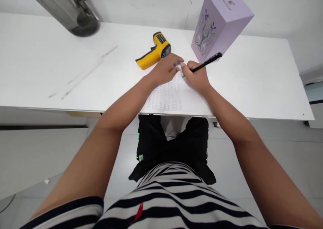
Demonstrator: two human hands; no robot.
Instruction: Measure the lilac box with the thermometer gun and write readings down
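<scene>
A sheet of paper (pixel 194 99) covered in part with lines of handwriting lies at the front edge of the white desk. My right hand (pixel 198 76) is closed around a black pen (pixel 210 60), its tip down at the paper by the written lines. On the upper part of the sheet rests my left hand (pixel 166 69), thumb and fingers apart; a small greyish patch between them is too blurred to make out. Just beyond that hand, a yellow and black infrared thermometer gun (pixel 153 52) lies on its side, its handle pointing left.
A lilac box (pixel 224 24) with a flower print stands behind my right hand. At the back left is a dark, shiny cylinder (pixel 68 10). Grey scuff marks run across the left of the white desk (pixel 32 64). A pale wall borders the back.
</scene>
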